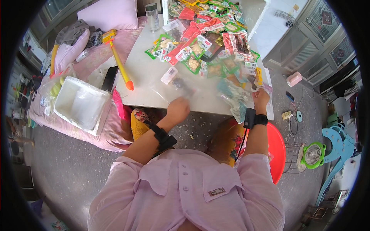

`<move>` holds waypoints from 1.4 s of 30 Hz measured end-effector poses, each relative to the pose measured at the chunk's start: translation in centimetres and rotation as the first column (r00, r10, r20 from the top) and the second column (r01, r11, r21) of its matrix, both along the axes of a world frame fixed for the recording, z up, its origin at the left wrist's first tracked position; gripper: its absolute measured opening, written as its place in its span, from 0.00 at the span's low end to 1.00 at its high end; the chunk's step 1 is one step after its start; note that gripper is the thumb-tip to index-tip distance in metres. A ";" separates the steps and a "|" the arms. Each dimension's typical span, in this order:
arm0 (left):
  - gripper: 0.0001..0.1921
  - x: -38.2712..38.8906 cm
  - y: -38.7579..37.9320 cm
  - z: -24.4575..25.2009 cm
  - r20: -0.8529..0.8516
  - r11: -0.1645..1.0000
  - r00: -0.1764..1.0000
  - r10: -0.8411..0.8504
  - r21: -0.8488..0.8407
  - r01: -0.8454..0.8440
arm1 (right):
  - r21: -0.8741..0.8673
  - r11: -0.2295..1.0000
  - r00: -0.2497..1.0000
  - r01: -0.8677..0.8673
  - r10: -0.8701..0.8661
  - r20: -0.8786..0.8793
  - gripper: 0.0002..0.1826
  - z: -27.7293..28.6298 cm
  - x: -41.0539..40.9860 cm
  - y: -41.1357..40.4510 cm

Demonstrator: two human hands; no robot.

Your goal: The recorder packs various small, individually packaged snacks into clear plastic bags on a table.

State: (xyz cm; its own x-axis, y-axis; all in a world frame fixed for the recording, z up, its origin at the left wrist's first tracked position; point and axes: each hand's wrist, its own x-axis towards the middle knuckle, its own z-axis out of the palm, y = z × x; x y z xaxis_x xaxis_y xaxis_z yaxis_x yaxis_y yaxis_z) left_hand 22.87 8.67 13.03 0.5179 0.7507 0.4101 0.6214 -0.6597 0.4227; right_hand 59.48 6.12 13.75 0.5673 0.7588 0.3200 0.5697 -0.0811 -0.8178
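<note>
My left hand (pixel 178 109) is at the table's front edge, blurred, its fingers curled. Just beyond it lies a blurred clear packet (pixel 185 86) with dark contents and a white label (pixel 169 75); whether the fingers hold it is unclear. At the table's right side, my right hand (pixel 261 98) pinches a small packet (pixel 254 82) with dark contents and a yellow part. Blurred bluish clear packets (pixel 231 92) spread beside that hand, one hanging over the front edge. Farther back, a heap of sealed food packets (pixel 193 49) with green and red edging covers the table (pixel 141 78).
A white foam box (pixel 258 17) full of packets stands at the back. Leftward are a clear bottle (pixel 152 17), a yellow tube (pixel 120 62), a phone (pixel 109 78) and a foam box (pixel 83 101) on a pink bed. A red basin (pixel 277 153) and green fan (pixel 313 155) are right.
</note>
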 end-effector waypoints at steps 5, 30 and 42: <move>0.04 0.1 -0.5 0.4 -0.067 0.985 0.992 0.106 -0.131 -0.114 | 0.217 0.970 0.577 0.106 0.118 -0.808 0.02 -0.9 0.6 -0.8; 0.05 1.0 -0.9 2.0 0.277 0.959 0.959 0.066 -0.283 0.016 | 0.150 0.978 0.291 -0.144 0.186 -0.938 0.09 2.9 -17.1 -8.3; 0.04 2.3 -1.8 3.6 0.153 0.999 0.988 0.011 -0.038 -0.005 | 0.243 0.925 0.081 -0.291 0.277 -0.957 0.08 2.8 -18.6 -3.6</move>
State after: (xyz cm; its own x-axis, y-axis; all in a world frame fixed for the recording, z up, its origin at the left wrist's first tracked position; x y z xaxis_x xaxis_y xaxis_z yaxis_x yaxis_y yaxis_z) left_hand 25.13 6.89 16.62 0.4453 0.7707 0.4559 0.5524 -0.6371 0.5376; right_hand 40.87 2.49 16.60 0.1297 0.9422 -0.3090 -0.7098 -0.1294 -0.6924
